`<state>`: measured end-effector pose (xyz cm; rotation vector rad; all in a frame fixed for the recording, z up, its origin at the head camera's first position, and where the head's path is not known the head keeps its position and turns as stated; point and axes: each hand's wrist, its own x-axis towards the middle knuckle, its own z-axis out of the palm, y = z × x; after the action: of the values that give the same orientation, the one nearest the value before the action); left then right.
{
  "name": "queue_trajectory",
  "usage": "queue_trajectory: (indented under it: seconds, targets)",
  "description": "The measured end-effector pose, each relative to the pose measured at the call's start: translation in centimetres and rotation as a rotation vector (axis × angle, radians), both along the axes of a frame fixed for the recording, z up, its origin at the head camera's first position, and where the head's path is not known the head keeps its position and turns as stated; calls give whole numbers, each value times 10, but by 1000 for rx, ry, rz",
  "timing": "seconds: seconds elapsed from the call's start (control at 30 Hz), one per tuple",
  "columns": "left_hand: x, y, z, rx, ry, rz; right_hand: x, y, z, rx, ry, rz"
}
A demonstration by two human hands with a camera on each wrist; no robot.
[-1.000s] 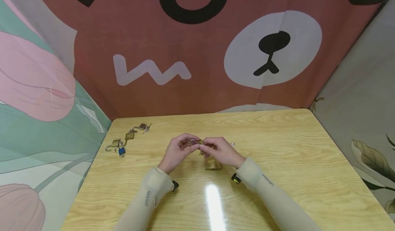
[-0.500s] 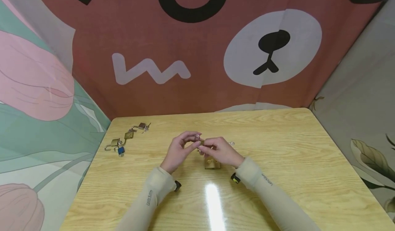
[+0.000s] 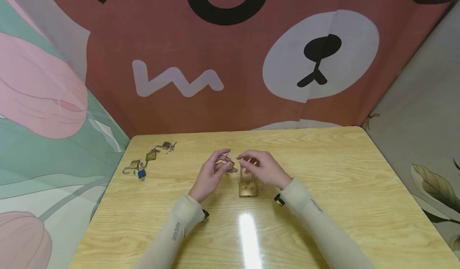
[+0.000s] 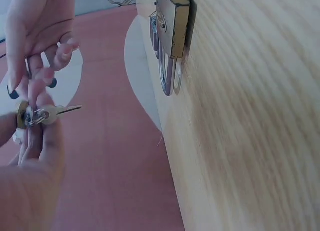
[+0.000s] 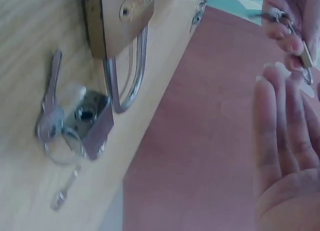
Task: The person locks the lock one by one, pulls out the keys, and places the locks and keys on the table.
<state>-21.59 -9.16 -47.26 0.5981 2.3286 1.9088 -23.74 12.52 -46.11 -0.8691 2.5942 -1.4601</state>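
My left hand (image 3: 209,176) pinches a small brass padlock (image 3: 231,165) between thumb and fingers, above the table. From it hangs a ring with a key (image 4: 64,110), plain in the left wrist view. Just right of it, my right hand (image 3: 264,170) has relaxed fingers holding nothing, fingertips a short gap from the small padlock. Below the right hand a large brass padlock (image 3: 248,189) lies on the table, its long shackle pointing away from me. Beside it, the right wrist view has another small padlock (image 5: 96,125) with a ringed key (image 5: 51,103), somewhat blurred.
On the wooden table's (image 3: 323,161) far left lie a blue padlock (image 3: 141,175), two brass padlocks, one a brass padlock (image 3: 151,156) farther back, and a brown padlock (image 3: 166,145) with keys. A printed cloth (image 3: 233,113) hangs behind the back edge.
Both hands were together on the small padlock; the right hand has let go and drawn slightly right. The padlock has turned upright in the left hand, and the large padlock's shackle now shows.
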Motion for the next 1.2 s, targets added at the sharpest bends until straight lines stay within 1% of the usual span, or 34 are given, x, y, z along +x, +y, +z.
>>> queue_trajectory:
  seconds: [0.1,0.17,0.27,0.3,0.43,0.5,0.53,0.67,0.7,0.77,0.8,0.87,0.97,1.03,1.1,1.2]
  targets:
    - [-1,0,1,-12,-61,-38,-2,1,1,44,81,14]
    - [-1,1,1,-19,-92,-62,-2,1,0,47,125,38]
    - [0,1,4,-41,-104,-82,-2,0,-1,41,164,54]
    - [1,1,7,-45,-101,-86,-2,0,-2,37,171,56]
    - [9,2,20,-41,-95,-81,-2,-1,-5,34,189,50]
    - [13,2,25,-27,-101,-64,-1,0,-6,16,182,51]
    - [13,3,26,-29,-103,-48,0,0,-6,9,177,47]
    - [15,5,26,-67,-81,47,1,0,-5,-25,137,30]
    - [15,5,26,-77,-74,66,3,-1,-1,-30,122,24]
    - [15,5,26,-85,-64,88,4,-2,-1,-44,87,13]
    - [15,4,26,-80,-64,87,4,-2,-1,-51,66,4]
    - [12,3,21,-62,-71,75,9,-4,6,-74,1,-25]
    - [4,1,9,1,-95,46,15,-4,17,-119,-93,-60]
    - [1,0,1,37,-104,33,19,-4,26,-155,-131,-65]
    - [0,-1,-2,70,-111,26,18,-4,24,-188,-145,-48]
    - [1,-2,-2,80,-112,19,13,-5,13,-222,-167,-31]
